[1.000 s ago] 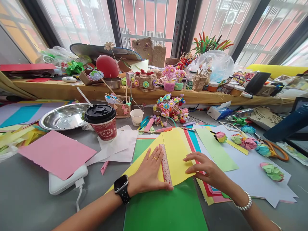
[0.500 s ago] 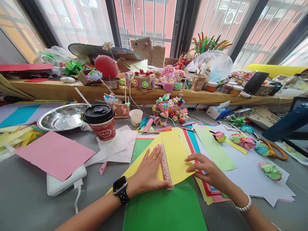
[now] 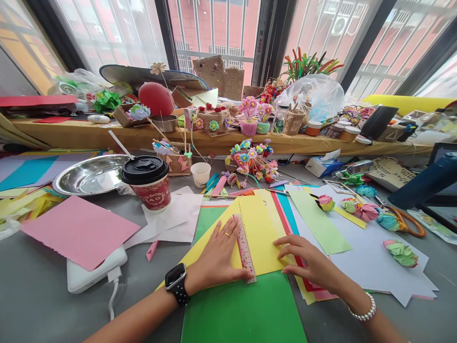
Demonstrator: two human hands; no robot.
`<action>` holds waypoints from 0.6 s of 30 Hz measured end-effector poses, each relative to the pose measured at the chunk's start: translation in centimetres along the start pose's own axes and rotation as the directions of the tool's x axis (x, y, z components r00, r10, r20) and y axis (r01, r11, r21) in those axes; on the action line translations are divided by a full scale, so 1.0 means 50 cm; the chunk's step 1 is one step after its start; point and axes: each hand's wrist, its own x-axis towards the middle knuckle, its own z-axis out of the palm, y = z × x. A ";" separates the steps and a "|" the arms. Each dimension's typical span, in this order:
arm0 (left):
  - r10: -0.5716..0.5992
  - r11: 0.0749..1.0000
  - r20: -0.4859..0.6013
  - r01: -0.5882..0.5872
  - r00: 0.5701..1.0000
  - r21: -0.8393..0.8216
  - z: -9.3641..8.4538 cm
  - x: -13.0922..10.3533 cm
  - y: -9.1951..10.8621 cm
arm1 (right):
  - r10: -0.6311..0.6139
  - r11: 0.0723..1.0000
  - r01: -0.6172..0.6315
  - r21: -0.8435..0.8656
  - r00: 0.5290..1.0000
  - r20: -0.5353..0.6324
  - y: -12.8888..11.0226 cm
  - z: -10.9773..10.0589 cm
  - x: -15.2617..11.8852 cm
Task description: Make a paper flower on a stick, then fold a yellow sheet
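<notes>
My left hand [image 3: 217, 252] lies flat with its fingers spread on a yellow sheet of paper [image 3: 259, 238]. Its fingertips and thumb press along a narrow clear ruler [image 3: 245, 250] with a red pattern, which lies slightly slanted on the sheet. By the sheet's right edge is my right hand [image 3: 307, 259], fingers apart and nothing held between them. Its fingertips hover over or lightly touch the paper; which of the two I cannot tell. Beneath the yellow sheet is a green board [image 3: 243, 309]. A row of tiny holes or marks runs along the paper's upper part.
To the left stand a lidded paper cup [image 3: 147, 183], a steel tray [image 3: 89, 176] and pink paper [image 3: 82, 231] over a white charger [image 3: 96, 269]. Rightward lie white sheets [image 3: 374, 267], a pale green strip [image 3: 317, 221], paper flowers [image 3: 400, 252] and orange-handled scissors [image 3: 410, 226].
My right hand has let go of the yellow sheet's right edge, its thumb and fingers now wider apart. The edge, bent up before, lies flatter. My left hand and the ruler stay in place.
</notes>
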 end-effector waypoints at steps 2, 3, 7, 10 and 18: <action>0.003 1.000 -0.005 -0.003 1.000 0.006 0.003 0.000 -0.001 | 0.004 1.000 -0.004 0.000 1.000 0.002 0.000 0.000 -0.001; 0.005 1.000 -0.009 -0.005 1.000 0.009 0.004 0.000 -0.002 | 0.002 1.000 -0.002 -0.002 1.000 0.002 0.000 0.001 -0.001; 0.012 1.000 -0.016 -0.012 1.000 0.014 0.006 -0.001 -0.001 | -0.029 0.999 0.029 -0.023 1.000 0.011 0.003 -0.001 -0.001; 0.014 1.000 -0.003 -0.014 1.000 0.018 0.004 -0.001 0.000 | -0.056 0.996 0.057 -0.063 0.998 0.011 0.006 -0.003 0.000; 0.037 0.999 -0.013 -0.036 0.999 0.029 0.012 0.000 -0.007 | -0.149 0.965 0.136 -0.224 0.988 -0.041 -0.011 -0.012 0.002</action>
